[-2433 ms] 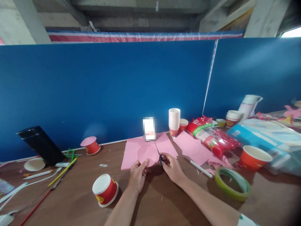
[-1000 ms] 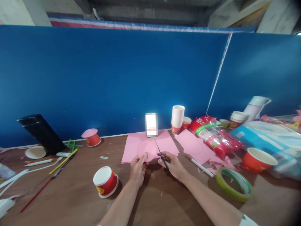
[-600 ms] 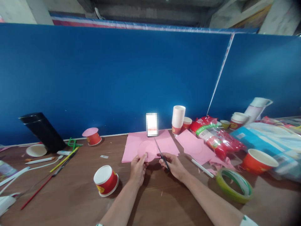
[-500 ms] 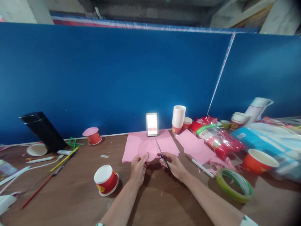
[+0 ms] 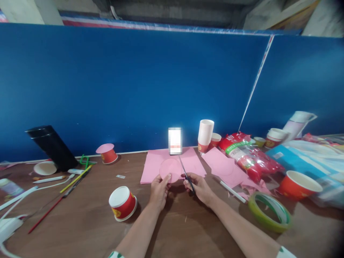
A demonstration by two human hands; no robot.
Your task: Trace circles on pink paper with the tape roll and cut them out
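My left hand pinches the lower left edge of a round pink paper disc, thumb on top. In my right hand are scissors with dark handles, their blades pointing up and away along the disc's right edge. Whether the blades touch the paper I cannot tell. Behind the disc lies a stack of pink paper sheets. An upturned red and white paper cup stands left of my left hand. Farther back, a red cup carries a pink paper disc on top.
To the right are pink paper scraps, a white pen, a green-yellow tape roll, a red cup and a red bag of cups. Stacked cups stand by the blue partition. A black bottle leans at left.
The view has shifted slightly, so everything sits a little farther right and higher. Both hands keep their holds on the paper disc and the scissors.
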